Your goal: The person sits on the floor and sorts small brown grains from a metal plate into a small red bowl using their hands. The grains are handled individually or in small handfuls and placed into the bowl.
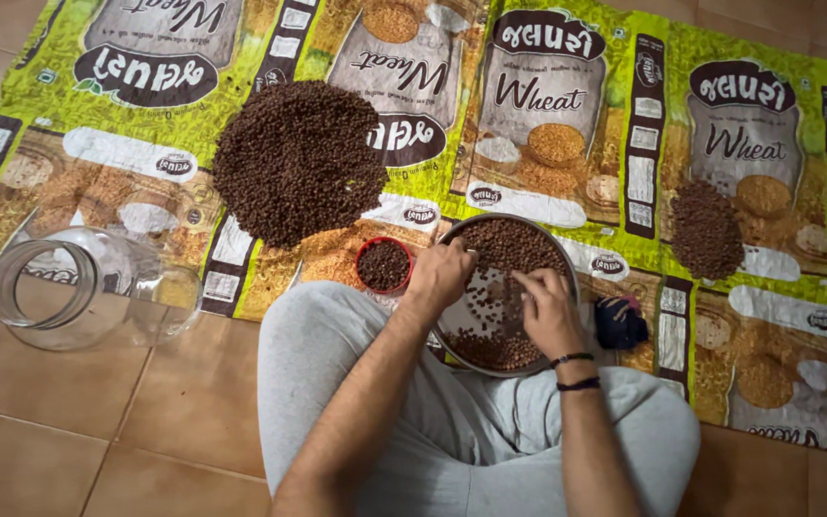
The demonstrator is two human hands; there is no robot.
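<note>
My left hand [439, 276] grips the steel plate's [567, 263] rim; right hand's [545, 311] loose fingers pick through brown chickpeas [509, 244] — best spread thin, sweeping slowly.

Both forearms reach forward from the crossed legs. The left hand [439, 276] is loosely curled, knuckles up. The right hand [546, 308] points its fingers [528, 281] downward, with two dark bands on the wrist.

A dull metal plate [567, 263] and a clear, glossy plastic jar [78, 292] rest on shiny printed woven-plastic sacking [624, 124] over smooth, matt floor tiles [98, 421].
</note>
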